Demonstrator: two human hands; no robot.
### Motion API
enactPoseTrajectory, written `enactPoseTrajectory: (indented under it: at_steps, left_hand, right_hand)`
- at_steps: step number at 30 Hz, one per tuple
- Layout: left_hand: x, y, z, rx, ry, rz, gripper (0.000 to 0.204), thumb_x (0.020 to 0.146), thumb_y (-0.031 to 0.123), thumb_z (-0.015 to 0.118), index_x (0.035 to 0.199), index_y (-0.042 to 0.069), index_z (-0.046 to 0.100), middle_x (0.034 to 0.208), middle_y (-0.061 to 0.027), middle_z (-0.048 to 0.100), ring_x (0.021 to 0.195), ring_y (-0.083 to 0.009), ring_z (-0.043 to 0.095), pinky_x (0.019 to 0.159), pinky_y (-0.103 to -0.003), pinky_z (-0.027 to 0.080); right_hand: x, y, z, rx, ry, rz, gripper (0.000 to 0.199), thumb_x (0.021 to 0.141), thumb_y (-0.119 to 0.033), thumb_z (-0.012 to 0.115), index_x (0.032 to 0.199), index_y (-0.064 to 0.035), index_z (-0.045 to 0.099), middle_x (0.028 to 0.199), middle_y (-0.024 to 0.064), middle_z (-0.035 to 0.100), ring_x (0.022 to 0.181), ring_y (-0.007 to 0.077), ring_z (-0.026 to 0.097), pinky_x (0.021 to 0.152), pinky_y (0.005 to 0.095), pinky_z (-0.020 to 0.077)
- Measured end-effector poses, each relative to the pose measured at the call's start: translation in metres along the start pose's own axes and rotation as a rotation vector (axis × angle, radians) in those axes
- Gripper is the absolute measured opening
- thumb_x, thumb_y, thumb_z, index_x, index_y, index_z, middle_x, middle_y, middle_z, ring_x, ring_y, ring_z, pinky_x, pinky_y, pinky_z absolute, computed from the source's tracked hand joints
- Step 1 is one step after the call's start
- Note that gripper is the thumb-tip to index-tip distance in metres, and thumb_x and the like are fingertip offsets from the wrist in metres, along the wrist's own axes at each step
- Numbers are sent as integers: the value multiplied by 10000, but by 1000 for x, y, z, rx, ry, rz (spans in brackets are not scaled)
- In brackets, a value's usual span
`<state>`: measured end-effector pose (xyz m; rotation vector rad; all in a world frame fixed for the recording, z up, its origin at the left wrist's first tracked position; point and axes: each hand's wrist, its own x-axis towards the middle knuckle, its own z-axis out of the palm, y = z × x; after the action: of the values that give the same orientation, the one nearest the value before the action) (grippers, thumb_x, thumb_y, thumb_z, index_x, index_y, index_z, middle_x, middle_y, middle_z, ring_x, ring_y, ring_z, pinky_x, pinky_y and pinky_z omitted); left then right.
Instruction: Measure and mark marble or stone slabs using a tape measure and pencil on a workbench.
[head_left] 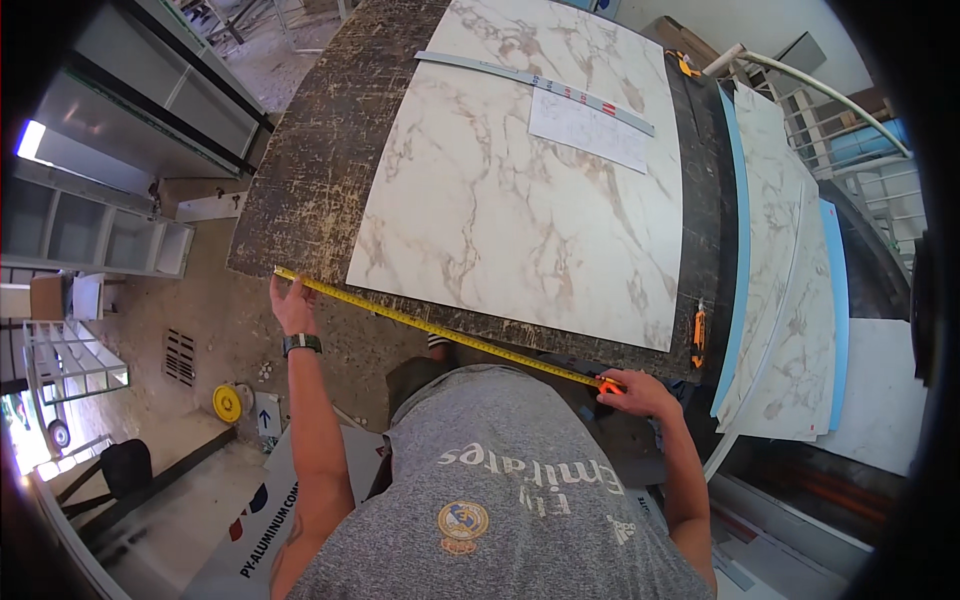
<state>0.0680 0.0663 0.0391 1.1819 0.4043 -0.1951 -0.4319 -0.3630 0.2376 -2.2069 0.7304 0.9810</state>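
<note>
A yellow tape measure (450,333) is stretched between my two hands along the near edge of the dark, scuffed worktable (300,190). My left hand (294,303) pinches its end by the table's near left corner. In my right hand (640,392) is the orange and black tape case, mostly covered by my fingers. Beyond the tape lies a white marble-patterned panel (520,220) with brown veins. On it rest a long metal ruler (480,68) and a sheet of paper (580,130) with faint drawn lines, partly under the ruler.
An orange utility knife (699,335) lies on the table right of the panel; another orange-handled tool (684,64) is at the far right corner. More marble-patterned panels (790,300) with blue edges lean at the right. Grey cabinet frames (100,225) stand left; a yellow disc (228,403) is on the floor.
</note>
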Motion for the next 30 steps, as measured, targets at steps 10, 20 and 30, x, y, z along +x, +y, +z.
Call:
enactPoseTrajectory:
  at_steps: [10,20,30]
  left_hand:
    - [57,14,-19,124,-116,-44,548,964,-10,682,1459,89,468,1064,-133,695,775,-185,674,638,-275,536]
    - [54,-31,-3,174,-36,1,467,905,-43,694,1345,7,543,1101,-187,668,839,-234,681,695,-300,582]
    - [19,-54,30,728,-4,112,245,868,135,764,1085,26,730,909,-85,740,777,-192,691,694,-308,564]
  right_hand:
    - [3,-10,-12,1,20,39,547,920,-468,701,1369,-159,654,1115,126,745,915,352,674,811,405,531]
    - [13,38,-29,-36,-8,-6,572,920,-470,692,1400,-163,641,1163,121,745,954,366,682,856,407,539]
    - [15,105,-70,-36,-3,122,534,914,-379,709,1356,-81,667,1059,120,742,837,267,664,785,348,526]
